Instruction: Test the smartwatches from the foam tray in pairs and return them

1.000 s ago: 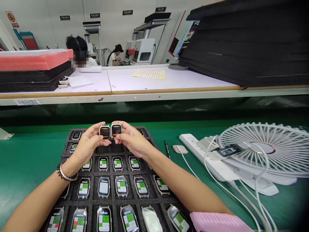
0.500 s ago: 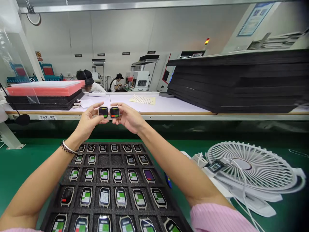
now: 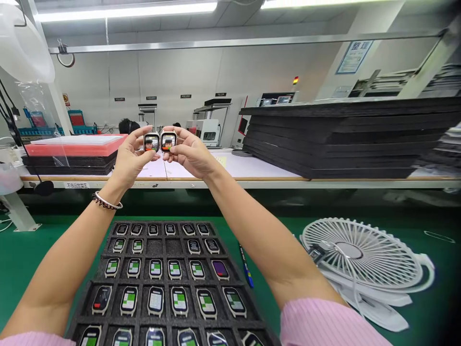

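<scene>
My left hand [image 3: 130, 156] pinches a smartwatch [image 3: 151, 142] by its edges, its screen facing me. Beside it, my right hand [image 3: 190, 153] grips another smartwatch [image 3: 168, 141], with the thumb on the lower right of its screen. Both watches are held up side by side, and reflections show on their glass. Below them lies a black foam tray [image 3: 163, 247] with rows of smartwatches in its pockets, many showing green and white screens. Two neighbouring pockets in its second row are vacant.
A white fan [image 3: 360, 254] lies at the right with a cable and a dark watch-like device [image 3: 319, 252] on it. A blue pen [image 3: 246, 266] rests beside the tray. Black foam trays [image 3: 342, 139] are stacked on the shelf, right; pink foam [image 3: 75, 146] tops a left stack. A person's head shows behind.
My view has tilted upward. Both hands have raised the two watches higher and angled them, so their screens now show reflections instead of mainly dark displays.
</scene>
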A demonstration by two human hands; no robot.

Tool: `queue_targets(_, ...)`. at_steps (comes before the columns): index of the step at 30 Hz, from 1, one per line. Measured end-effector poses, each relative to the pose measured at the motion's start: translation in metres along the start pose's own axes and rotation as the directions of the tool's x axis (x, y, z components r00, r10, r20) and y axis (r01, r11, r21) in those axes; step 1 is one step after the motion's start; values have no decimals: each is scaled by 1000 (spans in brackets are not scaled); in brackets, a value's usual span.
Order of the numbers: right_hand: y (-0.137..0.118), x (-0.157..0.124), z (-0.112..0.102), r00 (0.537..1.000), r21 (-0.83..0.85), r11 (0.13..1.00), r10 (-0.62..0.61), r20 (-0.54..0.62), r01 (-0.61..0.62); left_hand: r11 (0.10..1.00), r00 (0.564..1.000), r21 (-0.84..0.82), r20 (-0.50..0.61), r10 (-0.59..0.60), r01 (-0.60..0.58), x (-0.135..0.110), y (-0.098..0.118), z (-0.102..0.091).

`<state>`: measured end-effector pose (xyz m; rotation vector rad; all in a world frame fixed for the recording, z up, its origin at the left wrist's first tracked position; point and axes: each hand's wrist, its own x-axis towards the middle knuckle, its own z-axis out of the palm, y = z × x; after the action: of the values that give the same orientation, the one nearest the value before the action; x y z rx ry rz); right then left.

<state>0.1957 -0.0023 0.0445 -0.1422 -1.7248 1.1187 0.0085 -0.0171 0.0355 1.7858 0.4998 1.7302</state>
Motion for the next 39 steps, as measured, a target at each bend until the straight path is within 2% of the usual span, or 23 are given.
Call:
queue_targets(7, -14, -5, 1, 999, -36, 999, -19, 46, 21, 999, 998, 19, 47, 40, -41, 0, 11, 3)
queue_targets(10, -19, -18, 7, 999, -75, 997, 8, 50, -4, 999, 999, 14, 30, 29, -29, -14, 17, 8)
queue_targets(13, -17, -42, 16, 998, -76, 995, 62, 29, -59, 999, 999, 0, 8, -46, 46, -41, 21, 13)
queue_targets(18, 18, -95, 24, 983, 48, 982, 183, -10, -182, 966, 965, 0, 48, -258, 258, -96, 4, 14)
queue_targets(24, 77, -145, 23, 941, 193, 927, 335, -45, -321, 867, 865, 45, 65, -498, 496, -145, -35, 10)
queue_targets(29, 102, -162, 24, 903, 285, 877, 423, -75, -387, 820, 819, 35, 36, -573, 572, -161, -58, 9)
queue_targets(34, 112, -168, 24, 873, 314, 849, 477, -106, -426, 813, 814, 45, -18, -581, 581, -168, -69, 10)
queue_targets(39, 118, -174, 25, 864, 337, 838, 490, -115, -430, 804, 804, 21, 1, -594, 594, -174, -73, 10)
